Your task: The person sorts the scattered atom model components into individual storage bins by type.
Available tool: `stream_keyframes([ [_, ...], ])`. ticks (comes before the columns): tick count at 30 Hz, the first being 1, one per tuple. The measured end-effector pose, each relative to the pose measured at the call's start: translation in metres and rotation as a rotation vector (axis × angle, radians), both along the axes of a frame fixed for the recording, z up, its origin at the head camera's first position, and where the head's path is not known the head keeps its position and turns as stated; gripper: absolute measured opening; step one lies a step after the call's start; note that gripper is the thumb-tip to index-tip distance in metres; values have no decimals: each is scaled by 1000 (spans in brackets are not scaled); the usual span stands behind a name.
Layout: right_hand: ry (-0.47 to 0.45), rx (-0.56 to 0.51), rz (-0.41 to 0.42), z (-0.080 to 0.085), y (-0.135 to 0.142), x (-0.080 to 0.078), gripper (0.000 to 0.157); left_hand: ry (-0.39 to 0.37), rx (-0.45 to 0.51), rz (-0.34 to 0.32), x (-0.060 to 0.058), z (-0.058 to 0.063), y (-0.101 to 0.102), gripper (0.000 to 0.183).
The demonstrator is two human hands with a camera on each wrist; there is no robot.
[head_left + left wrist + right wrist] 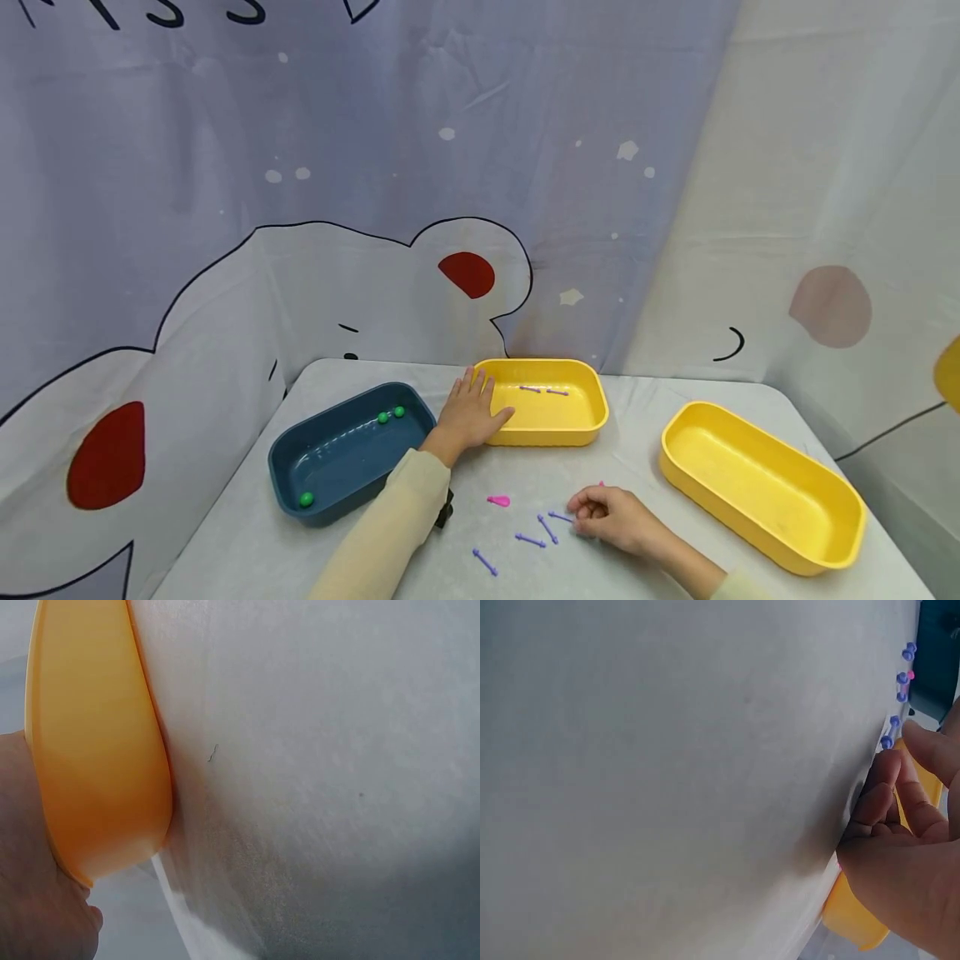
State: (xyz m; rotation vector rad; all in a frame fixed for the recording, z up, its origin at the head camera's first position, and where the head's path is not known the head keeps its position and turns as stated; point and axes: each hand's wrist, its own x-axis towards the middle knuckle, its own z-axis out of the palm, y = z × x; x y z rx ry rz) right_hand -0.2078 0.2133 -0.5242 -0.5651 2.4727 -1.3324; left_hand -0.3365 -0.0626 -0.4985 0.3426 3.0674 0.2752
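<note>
My left hand point(468, 414) rests on the left rim of the middle yellow tray point(543, 437), fingers spread and thumb along its front edge. Two small purple sticks with knobbed ends point(557, 392) lie inside that tray. Over the table, my right hand point(613, 518) has loosely bent fingers, the thumb apart from the index finger. A purple knobbed stick point(889, 733) lies right by its fingertips; nothing is visibly held. Several more purple sticks point(530, 540) are scattered to the left of this hand. A pink teardrop-shaped piece point(498, 501) lies among them; another pink bit point(602, 483) is mostly hidden behind the right hand.
On the left stands a dark blue tray point(330, 500) with three green balls point(383, 417). A second yellow tray point(765, 525) sits at the right, angled. Behind the white-covered table point(622, 454) hangs a printed curtain point(360, 150). Something black point(445, 510) shows under the left wrist.
</note>
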Motion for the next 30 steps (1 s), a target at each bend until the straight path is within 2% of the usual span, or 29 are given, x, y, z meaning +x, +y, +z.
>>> stream_keyframes([
  [13,64,98,0,-3,-4,-1,16,1,0,-4,1,1,0,83],
  [22,97,155,-12,1,-6,-1,10,0,-2,-7,1,2,0,83],
  [30,101,136,-4,4,-4,-3,6,-1,-2,-10,0,1,0,84],
])
